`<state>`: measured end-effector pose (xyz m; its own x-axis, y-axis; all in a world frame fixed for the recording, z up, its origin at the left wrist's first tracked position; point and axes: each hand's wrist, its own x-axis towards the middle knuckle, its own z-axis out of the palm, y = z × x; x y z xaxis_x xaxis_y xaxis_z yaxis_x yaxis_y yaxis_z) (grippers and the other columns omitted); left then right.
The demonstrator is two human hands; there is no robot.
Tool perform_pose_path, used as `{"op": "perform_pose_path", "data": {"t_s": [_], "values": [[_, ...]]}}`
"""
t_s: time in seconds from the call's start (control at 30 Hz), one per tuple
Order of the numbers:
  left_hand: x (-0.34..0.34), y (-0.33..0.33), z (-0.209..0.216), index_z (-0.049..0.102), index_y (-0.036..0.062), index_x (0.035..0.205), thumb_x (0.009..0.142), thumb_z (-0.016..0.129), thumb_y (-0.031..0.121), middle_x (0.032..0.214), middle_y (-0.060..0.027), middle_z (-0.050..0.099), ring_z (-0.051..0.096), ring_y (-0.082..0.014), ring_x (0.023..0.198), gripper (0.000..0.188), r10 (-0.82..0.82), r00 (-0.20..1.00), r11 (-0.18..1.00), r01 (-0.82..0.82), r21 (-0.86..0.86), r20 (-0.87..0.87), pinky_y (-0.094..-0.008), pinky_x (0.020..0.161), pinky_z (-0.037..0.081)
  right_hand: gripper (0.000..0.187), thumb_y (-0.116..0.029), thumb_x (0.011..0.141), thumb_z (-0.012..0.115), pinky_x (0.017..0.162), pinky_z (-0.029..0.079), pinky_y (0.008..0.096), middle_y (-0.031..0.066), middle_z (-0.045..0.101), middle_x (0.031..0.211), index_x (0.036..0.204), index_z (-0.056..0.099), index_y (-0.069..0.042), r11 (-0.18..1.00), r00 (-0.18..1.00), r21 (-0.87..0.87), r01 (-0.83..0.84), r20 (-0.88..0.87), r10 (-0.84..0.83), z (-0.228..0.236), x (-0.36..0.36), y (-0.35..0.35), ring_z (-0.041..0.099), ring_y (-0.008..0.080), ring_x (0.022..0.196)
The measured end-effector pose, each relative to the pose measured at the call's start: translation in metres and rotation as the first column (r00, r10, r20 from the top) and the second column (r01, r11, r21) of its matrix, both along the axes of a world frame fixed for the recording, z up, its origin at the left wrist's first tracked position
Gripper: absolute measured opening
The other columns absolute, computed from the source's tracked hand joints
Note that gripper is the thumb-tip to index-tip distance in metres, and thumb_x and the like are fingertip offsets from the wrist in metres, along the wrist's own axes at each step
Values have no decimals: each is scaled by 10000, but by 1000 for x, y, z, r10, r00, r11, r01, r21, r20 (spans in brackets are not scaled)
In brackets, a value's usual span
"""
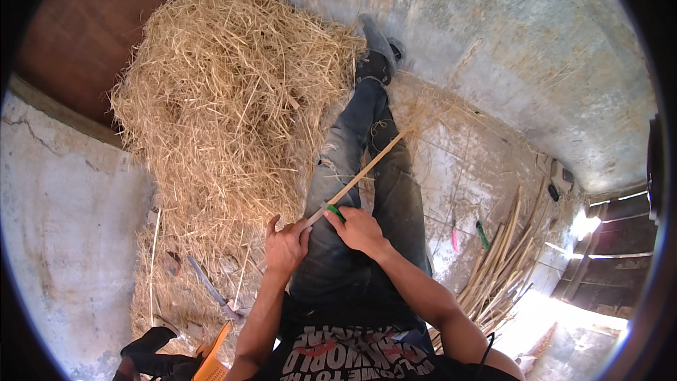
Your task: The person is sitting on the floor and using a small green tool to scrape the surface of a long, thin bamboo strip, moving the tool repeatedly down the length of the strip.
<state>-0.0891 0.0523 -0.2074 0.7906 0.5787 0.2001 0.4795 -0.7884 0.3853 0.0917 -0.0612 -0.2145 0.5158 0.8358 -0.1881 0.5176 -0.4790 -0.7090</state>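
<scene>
A long, thin, pale strip of what looks like bamboo (pixel 375 161) slants across my outstretched legs, its far end beyond my knees. My left hand (pixel 285 248) pinches its near end between thumb and fingers, above my thigh. In my right hand (pixel 358 230) is a green-handled cutter knife (pixel 336 212), closed in the fingers and pressed against the strip just beyond the left hand. The palm and fingers hide part of the handle. Where the blade touches the strip is too small to make out. My legs in dark, worn trousers (pixel 398 197) lie under the work.
A big heap of straw (pixel 218 106) fills the left side against the walls. On the floor at right lie a bundle of strips (pixel 497 261), a pink tool (pixel 454 238) and a green one (pixel 482 235). A long blade (pixel 206 282) and an orange plastic object (pixel 213 356) are at lower left.
</scene>
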Motion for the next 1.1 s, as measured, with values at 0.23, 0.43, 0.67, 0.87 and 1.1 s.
{"op": "perform_pose_path", "data": {"t_s": [0.23,0.43,0.67,0.87,1.1], "values": [[-19,-1,12,753,77,1100,944,727,187,711,-103,711,709,-270,673,193,-61,994,996,67,62,-92,-499,1145,422,596,-558,1048,553,747,573,563,248,733,835,896,735,-11,1000,999,14,-27,-19,27,1,-12,0,714,482,821],[-66,-6,39,760,97,1102,930,741,155,640,-67,654,675,-256,602,183,-39,986,995,54,89,-162,-500,1134,438,565,-543,1048,565,739,571,565,261,722,819,929,738,-19,998,999,52,32,-20,-31,-10,-12,-2,712,477,814],[-155,-19,105,773,121,1051,929,748,152,584,-23,599,627,-210,534,129,8,977,984,29,173,-213,-486,1091,475,561,-538,1055,559,768,569,559,281,719,853,983,741,-12,993,989,10,116,-94,-114,-21,-2,-5,705,493,862],[-244,-34,154,793,95,978,826,762,79,584,-36,641,625,-212,522,156,120,965,988,-93,124,-233,-484,1063,484,542,-532,1061,563,796,559,509,290,714,917,1114,753,-27,947,952,132,293,-137,-275,-49,18,-7,701,490,923],[-279,-43,129,782,58,908,787,748,66,575,-74,651,629,-255,515,126,224,966,974,-217,70,-130,-486,1053,477,568,-560,1046,583,713,518,493,262,674,792,997,723,-11,946,931,54,319,-205,-302,-35,31,-9,690,458,807]]}}
